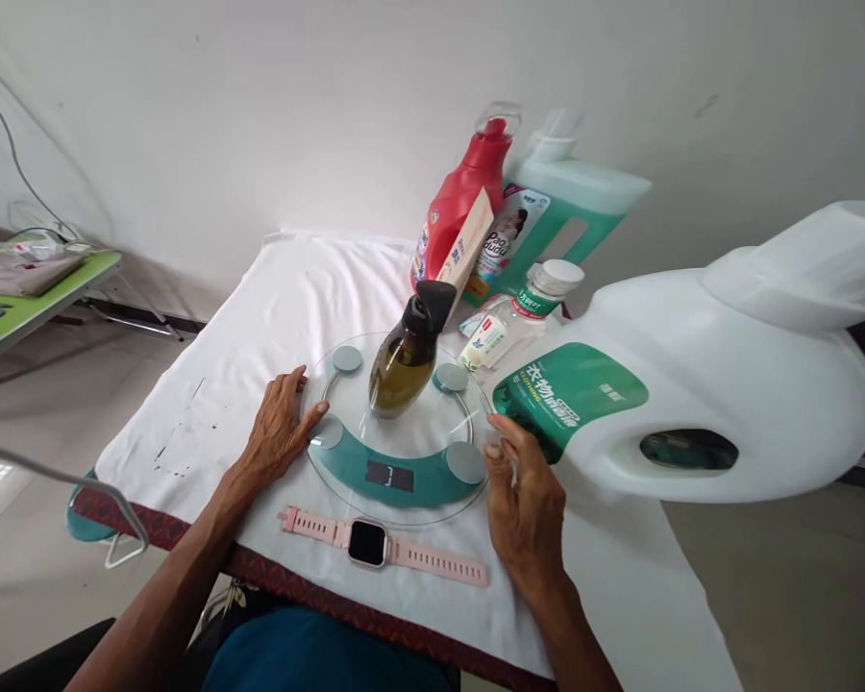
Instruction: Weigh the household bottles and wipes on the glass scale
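A round glass scale with a teal band and a small dark display lies on the white cloth. My left hand grips its left rim, thumb over the glass and fingers along the edge. At the opposite rim my right hand holds the edge with thumb and forefinger, the other fingers curled. On the scale, a dark amber bottle with a black pump top appears tilted to the right. A pink-strapped smartwatch lies flat, face up, between the scale and the near table edge.
A large white detergent bottle looms close on the right. Behind stand a red bottle, a teal-filled jug, a cream carton and a white-capped bottle. A green table is at far left, before the wall.
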### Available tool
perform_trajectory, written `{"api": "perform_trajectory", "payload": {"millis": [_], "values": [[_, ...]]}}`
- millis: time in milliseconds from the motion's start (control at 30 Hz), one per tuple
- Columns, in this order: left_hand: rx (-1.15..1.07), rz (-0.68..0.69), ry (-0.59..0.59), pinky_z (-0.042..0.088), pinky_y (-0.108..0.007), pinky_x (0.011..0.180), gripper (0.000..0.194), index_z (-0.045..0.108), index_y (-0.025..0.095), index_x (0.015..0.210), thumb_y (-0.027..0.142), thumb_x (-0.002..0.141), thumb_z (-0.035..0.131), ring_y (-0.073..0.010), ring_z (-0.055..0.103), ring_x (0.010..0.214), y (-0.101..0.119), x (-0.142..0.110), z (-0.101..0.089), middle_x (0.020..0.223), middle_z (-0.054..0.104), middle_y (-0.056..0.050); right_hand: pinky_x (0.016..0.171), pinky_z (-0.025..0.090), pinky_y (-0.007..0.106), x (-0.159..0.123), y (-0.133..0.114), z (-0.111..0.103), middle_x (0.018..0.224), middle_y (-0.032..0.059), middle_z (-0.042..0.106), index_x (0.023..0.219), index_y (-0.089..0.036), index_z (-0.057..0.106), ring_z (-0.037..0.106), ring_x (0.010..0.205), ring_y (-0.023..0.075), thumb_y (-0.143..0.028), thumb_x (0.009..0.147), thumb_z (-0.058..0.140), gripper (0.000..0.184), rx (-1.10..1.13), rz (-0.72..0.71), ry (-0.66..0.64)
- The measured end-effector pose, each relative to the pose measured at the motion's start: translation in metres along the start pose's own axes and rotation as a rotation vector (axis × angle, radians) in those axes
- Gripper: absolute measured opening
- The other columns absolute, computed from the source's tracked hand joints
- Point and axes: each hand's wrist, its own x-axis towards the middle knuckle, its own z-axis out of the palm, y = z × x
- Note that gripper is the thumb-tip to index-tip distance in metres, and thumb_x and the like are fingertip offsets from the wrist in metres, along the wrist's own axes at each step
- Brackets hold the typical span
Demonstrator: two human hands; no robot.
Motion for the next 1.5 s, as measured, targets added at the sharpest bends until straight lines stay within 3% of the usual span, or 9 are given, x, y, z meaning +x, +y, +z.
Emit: {"api": "perform_trajectory", "payload": {"millis": [333,500,667,967,1100,1267,1367,1500], "values": [[0.025,-0.001,0.026,0.055,-0.056,0.108,0.062,0.050,0.020,0.152,0.062,0.106,0.050,-0.0333,0.063,0.123,0.003,0.000,-0.002,0.130,0.066,-0.014,0.097,0.067,0.050,-0.010,-0.001,0.001,0.133,0.0251,0.076,0.138,-0.009,0.069,0.079,0.117,0.0349,-0.071,0.105,0.048,0.073,0.025,0.049,0.094],[0.024,0.004,0.013,0.055,-0.058,0.110,0.067,0.049,0.019,0.153,0.067,0.106,0.048,-0.0339,0.063,0.125,0.003,0.001,-0.003,0.131,0.066,-0.015,0.096,0.067,0.053,-0.008,-0.004,-0.005,0.121,0.0231,0.080,0.129,-0.009,0.074,0.081,0.106,0.0346,-0.076,0.103,0.044,0.077,0.035,0.142,0.081],[0.019,0.021,0.018,0.056,-0.058,0.109,0.065,0.050,0.021,0.151,0.068,0.106,0.049,-0.0335,0.063,0.125,0.002,0.000,-0.003,0.132,0.065,-0.014,0.100,0.064,0.059,-0.008,-0.002,-0.003,0.122,0.0225,0.080,0.128,-0.009,0.074,0.080,0.108,0.0361,-0.080,0.101,0.044,0.082,0.090,0.226,0.053],[-0.101,-0.023,0.023,0.056,-0.057,0.108,0.069,0.053,0.020,0.149,0.073,0.105,0.046,-0.0326,0.066,0.123,0.005,0.000,-0.010,0.137,0.067,-0.017,0.095,0.063,0.058,-0.007,0.002,-0.004,0.114,0.0187,0.081,0.123,-0.014,0.074,0.080,0.099,0.0336,-0.081,0.100,0.042,0.078,0.095,0.244,0.048],[-0.171,-0.063,0.063,0.056,-0.058,0.109,0.072,0.052,0.020,0.152,0.075,0.105,0.042,-0.0342,0.065,0.130,0.023,-0.003,-0.027,0.143,0.066,-0.018,0.094,0.063,0.057,-0.006,0.002,-0.004,0.112,0.0180,0.081,0.120,-0.014,0.073,0.079,0.095,0.0323,-0.081,0.101,0.042,0.077,0.096,0.256,0.041],[-0.131,0.095,0.127,0.056,-0.055,0.111,0.072,0.046,0.025,0.158,0.069,0.103,0.058,-0.0321,0.063,0.135,0.068,-0.001,-0.042,0.147,0.064,-0.015,0.094,0.064,0.056,-0.005,0.002,-0.005,0.115,0.0183,0.080,0.119,-0.015,0.073,0.079,0.096,0.0327,-0.082,0.100,0.042,0.076,0.106,0.260,0.036],[-0.132,0.162,0.080,0.055,-0.054,0.112,0.082,0.039,0.027,0.162,0.065,0.097,0.071,-0.0321,0.061,0.139,0.088,0.007,-0.030,0.151,0.060,-0.015,0.096,0.063,0.056,-0.005,0.004,-0.007,0.119,0.0187,0.080,0.121,-0.016,0.073,0.080,0.102,0.0344,-0.081,0.100,0.042,0.076,0.099,0.262,0.031],[-0.158,0.178,0.037,0.056,-0.058,0.112,0.092,0.036,0.028,0.160,0.059,0.088,0.084,-0.0360,0.061,0.141,0.097,0.024,0.001,0.152,0.060,-0.017,0.095,0.064,0.054,-0.004,0.011,-0.009,0.116,0.0175,0.082,0.120,-0.017,0.075,0.081,0.105,0.0354,-0.081,0.100,0.044,0.073,0.112,0.247,0.014]]}}
